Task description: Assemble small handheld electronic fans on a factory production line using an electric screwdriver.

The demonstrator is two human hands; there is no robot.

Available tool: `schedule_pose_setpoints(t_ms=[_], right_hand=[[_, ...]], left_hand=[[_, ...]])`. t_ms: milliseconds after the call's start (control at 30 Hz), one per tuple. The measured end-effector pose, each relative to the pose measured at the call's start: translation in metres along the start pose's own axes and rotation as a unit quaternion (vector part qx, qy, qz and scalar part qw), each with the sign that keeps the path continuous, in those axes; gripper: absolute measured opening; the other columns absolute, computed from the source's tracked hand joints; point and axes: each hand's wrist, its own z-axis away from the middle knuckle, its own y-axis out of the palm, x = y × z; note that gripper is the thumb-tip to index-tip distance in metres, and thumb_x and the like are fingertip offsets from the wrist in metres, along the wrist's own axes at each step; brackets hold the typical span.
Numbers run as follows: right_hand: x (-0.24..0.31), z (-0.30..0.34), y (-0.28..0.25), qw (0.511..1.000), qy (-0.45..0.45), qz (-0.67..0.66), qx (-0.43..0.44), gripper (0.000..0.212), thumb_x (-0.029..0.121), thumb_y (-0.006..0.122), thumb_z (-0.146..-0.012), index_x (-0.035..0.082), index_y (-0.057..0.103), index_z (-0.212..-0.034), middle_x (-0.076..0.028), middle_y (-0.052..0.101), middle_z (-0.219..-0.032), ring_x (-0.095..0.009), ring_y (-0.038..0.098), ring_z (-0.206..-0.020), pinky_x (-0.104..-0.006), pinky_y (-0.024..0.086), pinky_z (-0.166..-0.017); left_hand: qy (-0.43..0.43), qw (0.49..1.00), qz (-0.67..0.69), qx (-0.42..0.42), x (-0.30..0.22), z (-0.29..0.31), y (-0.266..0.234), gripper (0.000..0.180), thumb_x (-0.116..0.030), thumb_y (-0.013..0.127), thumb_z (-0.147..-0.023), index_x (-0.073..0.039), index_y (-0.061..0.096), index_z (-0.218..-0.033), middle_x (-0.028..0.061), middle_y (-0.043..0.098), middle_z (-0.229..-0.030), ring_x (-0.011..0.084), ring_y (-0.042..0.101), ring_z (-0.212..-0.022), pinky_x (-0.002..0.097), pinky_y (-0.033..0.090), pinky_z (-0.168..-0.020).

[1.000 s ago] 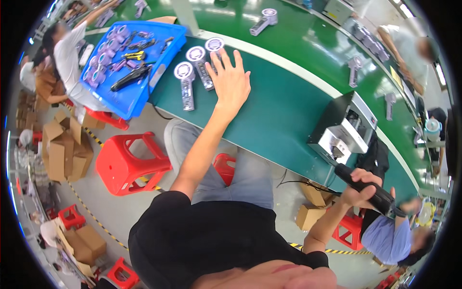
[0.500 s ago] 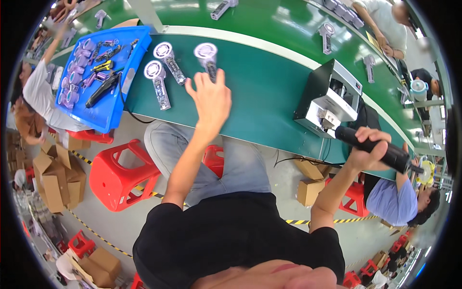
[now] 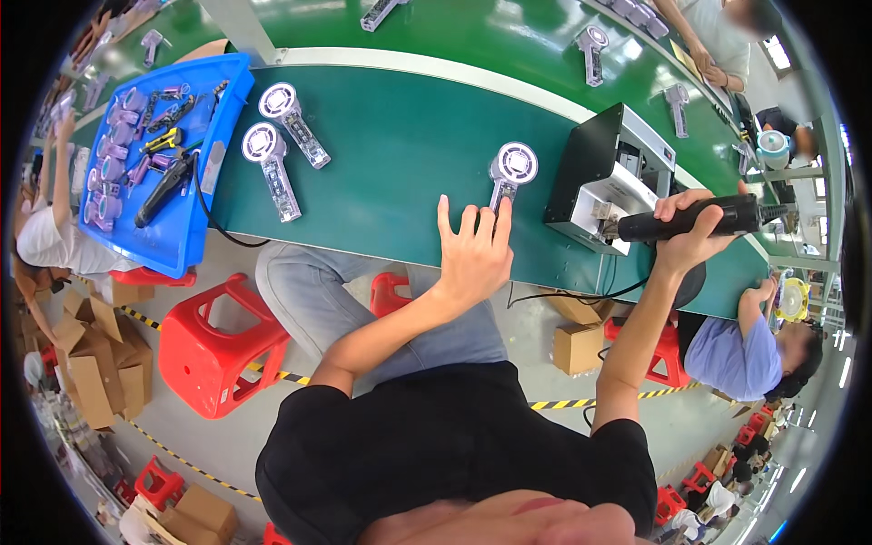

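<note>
1. A handheld fan part point(image 3: 507, 177) — round pale grille head, narrow handle — is seen lying flat on the dark green belt point(image 3: 391, 154), near its front edge and just left of a black-and-white machine box point(image 3: 607, 182).
2. The left hand point(image 3: 472, 250) is laid palm-down over the lower end of the handle; fingers point(image 3: 501, 218) are spread apart and flat, pressed on the part rather than closed round it.
3. A black power tool point(image 3: 699, 218) is clamped in the right hand point(image 3: 686, 232), fingers wrapped fully round the barrel — its tip is pointed at the machine box.
4. Two more fan parts point(image 3: 277, 136) are noted further left on the belt, well apart from the hands.
5. A blue tray point(image 3: 195, 227) with small purple pieces and a black tool is placed at the belt's left end.
6. A red stool point(image 3: 213, 350) is seen on the floor below.
</note>
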Motion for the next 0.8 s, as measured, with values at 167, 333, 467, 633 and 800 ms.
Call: schedule_pose_setpoints(t_ms=[167,333,467,633,800], right_hand=[[0.001,0.004,0.004,0.999,0.021,0.038,-0.009,0.062,0.021,0.059,-0.094,0.009,0.019,-0.14,-0.011,0.051,-0.069,-0.018,0.05,-0.047,-0.0348,0.046,-0.044],[0.019,0.005,0.003,0.995,-0.029,0.086,-0.04,0.065,0.012,0.054,-0.094,0.008,0.012,-0.143,-0.013,0.052,-0.068,-0.02,0.05,-0.045,-0.0358,0.047,-0.043],[0.002,0.001,0.001,0.996,-0.049,0.073,-0.022,0.068,0.014,0.057,-0.093,0.006,0.012,-0.144,-0.013,0.053,-0.069,-0.02,0.051,-0.045,-0.0358,0.047,-0.043],[-0.004,-0.007,0.007,0.997,0.002,0.07,0.018,0.072,0.029,0.062,-0.093,0.01,0.015,-0.144,-0.011,0.053,-0.069,-0.018,0.051,-0.047,-0.034,0.047,-0.043],[-0.009,-0.013,0.002,0.997,0.054,0.058,0.008,0.067,0.035,0.058,-0.094,0.015,0.02,-0.146,-0.01,0.05,-0.07,-0.019,0.049,-0.049,-0.0334,0.043,-0.045]], left_hand=[[0.006,0.999,0.03,-0.038,0.002,0.003,0.007,0.054,-0.011,0.061,-0.065,0.004,0.06,-0.117,0.0119,0.056,-0.09,0.0271,0.056,-0.087,0.064,0.03,-0.1],[0.01,0.998,0.042,-0.05,0.004,0.004,0.012,0.054,-0.011,0.062,-0.063,0.004,0.061,-0.116,0.0124,0.056,-0.09,0.0269,0.056,-0.086,0.0629,0.031,-0.1],[0.009,0.998,0.038,-0.052,0.005,0.004,0.012,0.055,-0.01,0.061,-0.063,0.005,0.061,-0.115,0.0125,0.056,-0.09,0.0264,0.056,-0.085,0.0613,0.032,-0.1],[0.008,0.998,0.042,-0.05,0.005,0.002,0.012,0.054,-0.01,0.061,-0.063,0.005,0.061,-0.115,0.012,0.055,-0.089,0.026,0.056,-0.085,0.0603,0.032,-0.1],[0.005,0.998,0.045,-0.053,0.006,0.002,0.012,0.054,-0.01,0.061,-0.063,0.005,0.061,-0.114,0.0118,0.055,-0.088,0.0259,0.056,-0.084,0.0601,0.032,-0.1]])
